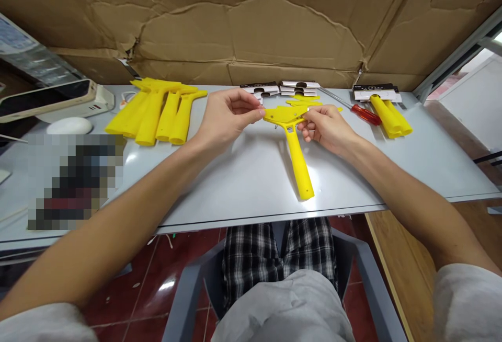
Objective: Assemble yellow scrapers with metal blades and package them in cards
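Pale shirt (282, 305) nearest, our left hand (231, 117) and right hand (325, 125) pinch opposite ends of the yellow T-shaped tool (297, 151) over the middle tabletop (243, 190), where uneven pressure could skew its head (284, 115).

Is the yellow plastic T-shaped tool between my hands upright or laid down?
Laid down: its handle stretches along the white tabletop toward you, your left hand and right hand at its head. Any lift there is unclear.
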The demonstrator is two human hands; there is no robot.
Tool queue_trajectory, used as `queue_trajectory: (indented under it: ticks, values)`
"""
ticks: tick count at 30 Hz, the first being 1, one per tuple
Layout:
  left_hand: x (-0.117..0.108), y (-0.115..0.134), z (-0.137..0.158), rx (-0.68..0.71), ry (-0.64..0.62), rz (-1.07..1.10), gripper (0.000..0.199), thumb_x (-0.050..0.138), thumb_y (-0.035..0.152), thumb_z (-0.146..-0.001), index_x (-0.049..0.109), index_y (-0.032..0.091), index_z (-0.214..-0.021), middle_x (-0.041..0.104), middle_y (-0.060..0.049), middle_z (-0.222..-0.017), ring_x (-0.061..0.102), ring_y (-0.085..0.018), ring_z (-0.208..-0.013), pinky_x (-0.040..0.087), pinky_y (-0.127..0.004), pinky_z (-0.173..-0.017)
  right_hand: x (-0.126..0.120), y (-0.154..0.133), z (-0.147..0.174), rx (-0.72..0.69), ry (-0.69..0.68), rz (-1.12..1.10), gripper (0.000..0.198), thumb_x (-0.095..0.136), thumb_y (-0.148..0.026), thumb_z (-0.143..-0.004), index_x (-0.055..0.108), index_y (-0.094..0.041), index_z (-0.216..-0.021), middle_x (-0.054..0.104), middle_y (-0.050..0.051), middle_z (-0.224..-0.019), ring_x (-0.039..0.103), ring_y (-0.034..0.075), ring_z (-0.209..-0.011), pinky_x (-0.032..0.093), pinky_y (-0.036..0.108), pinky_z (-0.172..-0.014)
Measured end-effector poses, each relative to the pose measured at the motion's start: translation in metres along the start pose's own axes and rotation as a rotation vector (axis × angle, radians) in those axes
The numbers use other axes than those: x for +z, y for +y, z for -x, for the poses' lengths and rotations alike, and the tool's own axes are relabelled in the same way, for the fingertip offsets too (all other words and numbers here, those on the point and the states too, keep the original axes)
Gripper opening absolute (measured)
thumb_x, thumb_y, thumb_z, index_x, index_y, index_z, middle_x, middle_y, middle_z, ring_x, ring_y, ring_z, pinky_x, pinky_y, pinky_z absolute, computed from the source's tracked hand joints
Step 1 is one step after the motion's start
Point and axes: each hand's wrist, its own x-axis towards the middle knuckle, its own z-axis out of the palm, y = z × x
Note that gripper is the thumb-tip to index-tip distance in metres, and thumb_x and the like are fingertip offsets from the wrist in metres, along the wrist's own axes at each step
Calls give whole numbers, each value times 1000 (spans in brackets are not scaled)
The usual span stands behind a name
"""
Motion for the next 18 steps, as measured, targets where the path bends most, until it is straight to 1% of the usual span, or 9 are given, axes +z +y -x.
queue_trajectory:
  ticks: [2, 4, 7, 9, 11, 15, 18]
  values:
    - [1, 1, 1, -22, -6, -3, 32, 101, 24, -72, 71, 22, -84, 83, -6, -98, 80, -25, -98, 68, -40, -91, 1, 0, 1, 5, -2, 9, 16, 66, -11, -93, 65, -15, -77, 71, 6, -72, 60, 9, -53, 52, 20, -48]
    - [4, 0, 2, -64, -1, 24, 29, 100, 21, -74, 74, 20, -87, 82, -7, -106, 79, -24, -100, 67, -38, -90, 1, 0, 1, 13, 1, 14, 15, 67, -12, -94, 66, -15, -80, 71, 5, -71, 60, 9, -53, 52, 20, -48]
    - [9, -2, 4, -167, -44, 171, 20, 94, 17, -84, 79, 18, -97, 82, -10, -116, 81, -22, -99, 67, -36, -87, 2, 0, 1, 16, 6, 12, 15, 68, -13, -96, 65, -15, -81, 71, 5, -70, 60, 9, -53, 52, 20, -49]
    - [12, -2, 5, -243, -103, 284, 13, 87, 15, -93, 80, 16, -103, 82, -11, -111, 82, -20, -90, 68, -35, -82, 2, 0, 2, 16, 3, 14, 17, 67, -13, -97, 65, -15, -81, 71, 5, -71, 60, 9, -53, 52, 20, -49]
    - [13, -3, 6, -289, -138, 342, 10, 82, 11, -97, 81, 14, -107, 83, -11, -106, 81, -18, -79, 67, -33, -76, 3, 0, 2, 15, -1, 20, 18, 65, -12, -98, 65, -15, -81, 71, 5, -71, 60, 9, -52, 52, 20, -49]
    - [13, -4, 6, -289, -132, 355, 10, 83, 6, -96, 83, 12, -105, 83, -10, -99, 79, -16, -73, 65, -29, -70, 2, 1, 1, 15, -16, 19, 18, 63, -12, -100, 65, -15, -82, 71, 5, -72, 61, 9, -53, 53, 20, -49]
    - [13, -6, 5, -276, -137, 342, 13, 88, 6, -93, 83, 12, -103, 82, -8, -95, 78, -14, -70, 64, -27, -69, 1, 2, 0, 25, -44, 18, 16, 69, -15, -98, 65, -15, -83, 72, 5, -72, 61, 9, -54, 54, 19, -50]
